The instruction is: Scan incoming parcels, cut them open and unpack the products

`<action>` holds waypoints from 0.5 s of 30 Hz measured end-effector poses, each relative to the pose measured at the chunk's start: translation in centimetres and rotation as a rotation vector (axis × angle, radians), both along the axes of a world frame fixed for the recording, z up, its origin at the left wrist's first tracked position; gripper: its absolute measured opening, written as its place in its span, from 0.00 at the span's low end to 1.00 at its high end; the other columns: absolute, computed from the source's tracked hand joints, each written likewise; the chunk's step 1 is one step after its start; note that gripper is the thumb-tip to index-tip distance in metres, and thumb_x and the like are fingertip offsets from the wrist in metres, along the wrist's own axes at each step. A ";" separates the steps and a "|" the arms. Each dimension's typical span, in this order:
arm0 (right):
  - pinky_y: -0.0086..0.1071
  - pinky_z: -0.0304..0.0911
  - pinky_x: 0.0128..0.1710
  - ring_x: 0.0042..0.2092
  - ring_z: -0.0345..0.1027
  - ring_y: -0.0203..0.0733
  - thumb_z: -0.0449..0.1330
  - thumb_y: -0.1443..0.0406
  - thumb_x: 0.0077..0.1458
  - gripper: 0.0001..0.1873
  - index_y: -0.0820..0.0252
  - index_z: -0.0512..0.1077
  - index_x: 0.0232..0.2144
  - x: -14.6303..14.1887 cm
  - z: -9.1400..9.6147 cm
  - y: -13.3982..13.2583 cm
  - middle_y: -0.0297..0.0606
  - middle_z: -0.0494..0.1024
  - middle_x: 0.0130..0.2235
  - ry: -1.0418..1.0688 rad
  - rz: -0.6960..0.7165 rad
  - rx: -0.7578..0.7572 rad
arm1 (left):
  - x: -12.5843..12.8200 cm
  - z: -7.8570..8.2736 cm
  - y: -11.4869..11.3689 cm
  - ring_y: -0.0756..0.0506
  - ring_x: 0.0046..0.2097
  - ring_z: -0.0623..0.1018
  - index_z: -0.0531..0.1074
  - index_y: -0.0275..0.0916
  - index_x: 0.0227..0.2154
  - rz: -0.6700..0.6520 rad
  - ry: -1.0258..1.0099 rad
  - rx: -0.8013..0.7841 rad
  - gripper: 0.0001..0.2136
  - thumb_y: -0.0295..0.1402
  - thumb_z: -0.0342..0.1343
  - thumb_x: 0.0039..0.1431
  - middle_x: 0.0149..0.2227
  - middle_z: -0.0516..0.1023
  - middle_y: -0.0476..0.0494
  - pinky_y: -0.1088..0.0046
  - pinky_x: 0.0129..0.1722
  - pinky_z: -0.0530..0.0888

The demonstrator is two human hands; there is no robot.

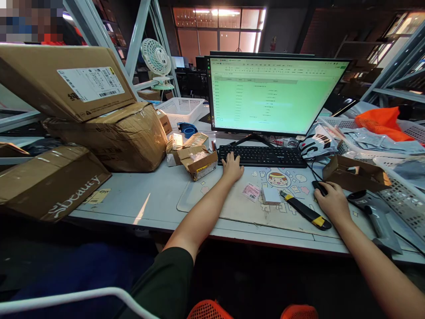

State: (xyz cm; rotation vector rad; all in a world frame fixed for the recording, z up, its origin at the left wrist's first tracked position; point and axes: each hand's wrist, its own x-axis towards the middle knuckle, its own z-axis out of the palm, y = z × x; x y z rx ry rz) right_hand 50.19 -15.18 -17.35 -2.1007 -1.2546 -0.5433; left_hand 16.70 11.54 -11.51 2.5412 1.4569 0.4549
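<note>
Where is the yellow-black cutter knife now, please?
In the head view, the cutter knife lies right of centre on the desk mat, between the small white box and the right hand.

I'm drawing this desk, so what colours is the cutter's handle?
The cutter's handle is black with yellow parts, best seen in the head view.

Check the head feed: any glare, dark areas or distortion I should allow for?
Head view: the monitor glows green, its text too small to read; a bright streak lies on the desk. Head view: nearly black below the desk, pixelated top-left corner. Head view: monitor skewed, likely wide-angle stretch; left hand on keyboard and right hand on mouse fairly sharp.
</note>
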 end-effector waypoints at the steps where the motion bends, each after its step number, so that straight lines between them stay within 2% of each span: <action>1: 0.53 0.66 0.66 0.59 0.72 0.60 0.56 0.55 0.60 0.26 0.65 0.81 0.51 -0.1 0.0 0.0 0.55 0.78 0.55 -0.003 0.001 0.000 | 0.0 0.0 0.0 0.31 0.78 0.53 0.63 0.37 0.71 0.001 -0.001 0.001 0.29 0.39 0.52 0.70 0.78 0.52 0.29 0.38 0.75 0.55; 15: 0.52 0.67 0.66 0.58 0.73 0.58 0.57 0.56 0.59 0.24 0.64 0.82 0.49 -0.1 0.0 0.1 0.54 0.79 0.53 -0.017 0.009 0.023 | 0.0 0.0 0.1 0.30 0.79 0.52 0.63 0.38 0.72 0.000 0.000 -0.011 0.29 0.39 0.52 0.71 0.78 0.51 0.29 0.38 0.75 0.54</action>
